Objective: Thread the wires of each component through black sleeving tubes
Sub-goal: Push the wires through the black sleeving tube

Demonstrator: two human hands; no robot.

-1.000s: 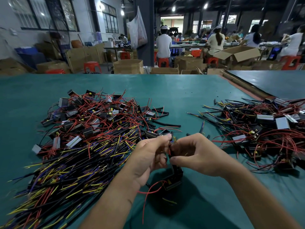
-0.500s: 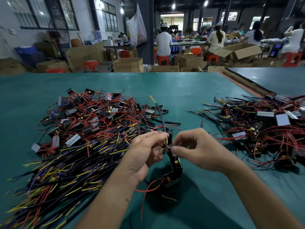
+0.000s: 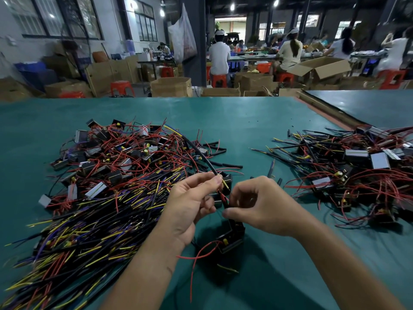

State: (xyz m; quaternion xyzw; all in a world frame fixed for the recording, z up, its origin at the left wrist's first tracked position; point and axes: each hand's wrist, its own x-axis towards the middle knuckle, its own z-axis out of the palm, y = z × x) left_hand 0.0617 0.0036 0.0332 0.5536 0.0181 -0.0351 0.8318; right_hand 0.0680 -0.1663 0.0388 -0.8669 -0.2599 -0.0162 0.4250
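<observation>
A teal cloth-covered table (image 3: 223, 117) is taken up at the left by a large heap of wired black components (image 3: 116, 175) and at the right by a smaller heap (image 3: 357, 166). Between the heaps, the wires of a black box-shaped component (image 3: 230, 238) are pinched by the curled right hand (image 3: 261, 206). A thin black sleeving tube (image 3: 199, 153) is pinched by the left hand (image 3: 192, 202).

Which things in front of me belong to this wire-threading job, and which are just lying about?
Job: black sleeving tube in left hand; component, wires pinched by right hand; left pile; right pile; loose tubes.
Lying about: cardboard box; red stool; plastic bag.
</observation>
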